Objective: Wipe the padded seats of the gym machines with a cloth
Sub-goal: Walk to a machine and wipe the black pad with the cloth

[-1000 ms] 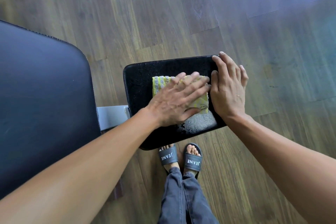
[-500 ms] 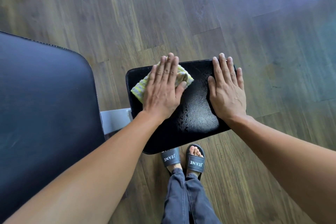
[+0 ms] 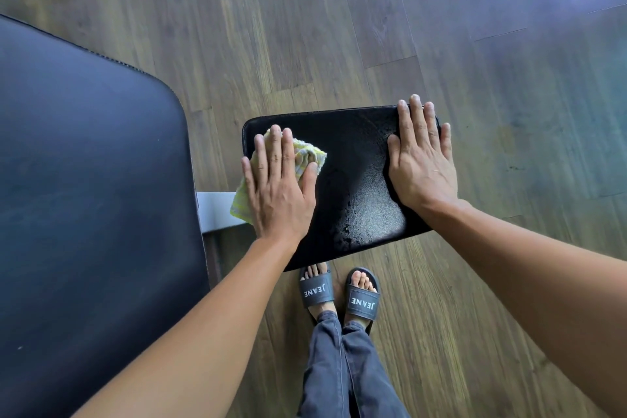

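A small black padded seat (image 3: 353,176) lies in the middle of the view, glossy and wet with droplets near its front. My left hand (image 3: 276,187) presses flat on a yellow and white cloth (image 3: 310,154) at the seat's left edge; part of the cloth hangs over that edge. Most of the cloth is hidden under the palm. My right hand (image 3: 420,156) lies flat, fingers together, on the seat's right end, its fingertips reaching the far edge.
A large dark blue padded backrest (image 3: 91,197) fills the left side. A grey metal bar (image 3: 217,210) joins it to the seat. Wood-plank floor (image 3: 339,27) surrounds the machine. My feet in grey slides (image 3: 339,295) stand just under the seat's front edge.
My left hand has swept the cloth from the seat's right-middle across to its left edge, leaving the surface wet and shiny. My right hand has stayed on the right end.
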Motion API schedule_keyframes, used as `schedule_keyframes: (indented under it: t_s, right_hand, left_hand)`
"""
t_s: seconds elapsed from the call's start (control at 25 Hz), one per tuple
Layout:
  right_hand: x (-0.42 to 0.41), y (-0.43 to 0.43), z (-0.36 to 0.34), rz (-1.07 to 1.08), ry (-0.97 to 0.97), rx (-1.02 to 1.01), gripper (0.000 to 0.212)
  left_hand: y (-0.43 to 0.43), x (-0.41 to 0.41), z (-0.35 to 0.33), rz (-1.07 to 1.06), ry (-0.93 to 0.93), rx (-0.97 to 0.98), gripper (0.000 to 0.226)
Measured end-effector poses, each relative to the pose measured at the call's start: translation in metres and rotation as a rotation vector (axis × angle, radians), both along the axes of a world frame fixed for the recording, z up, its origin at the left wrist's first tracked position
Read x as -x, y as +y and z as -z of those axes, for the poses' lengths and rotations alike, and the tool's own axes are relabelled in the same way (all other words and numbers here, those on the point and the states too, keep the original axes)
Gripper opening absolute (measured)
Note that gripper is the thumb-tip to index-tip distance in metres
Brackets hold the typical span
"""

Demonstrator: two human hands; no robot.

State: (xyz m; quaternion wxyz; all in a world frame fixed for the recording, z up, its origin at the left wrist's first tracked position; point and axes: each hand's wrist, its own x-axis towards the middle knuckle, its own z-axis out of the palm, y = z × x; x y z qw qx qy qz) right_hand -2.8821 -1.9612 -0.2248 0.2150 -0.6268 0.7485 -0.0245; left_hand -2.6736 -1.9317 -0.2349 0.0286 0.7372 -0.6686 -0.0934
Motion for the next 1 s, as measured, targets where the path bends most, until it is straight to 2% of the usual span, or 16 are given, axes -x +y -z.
schedule_keyframes:
  t_s: [0.48, 0.64, 1.0]
  right_hand:
    - [0.002, 0.000, -0.001, -0.004, -0.054, 0.002, 0.055]
    - [0.001, -0.001, 0.000, 0.004, -0.057, 0.005, 0.055]
    - [0.003, -0.002, -0.006, 0.026, -0.125, 0.020, 0.053]
  left_hand:
    - [0.091, 0.016, 0.003, -0.117, -0.058, 0.010, 0.067]
    - [0.089, 0.034, 0.003, -0.211, -0.065, -0.005, 0.066]
    - [0.067, 0.089, 0.003, -0.160, -0.006, 0.018, 0.065]
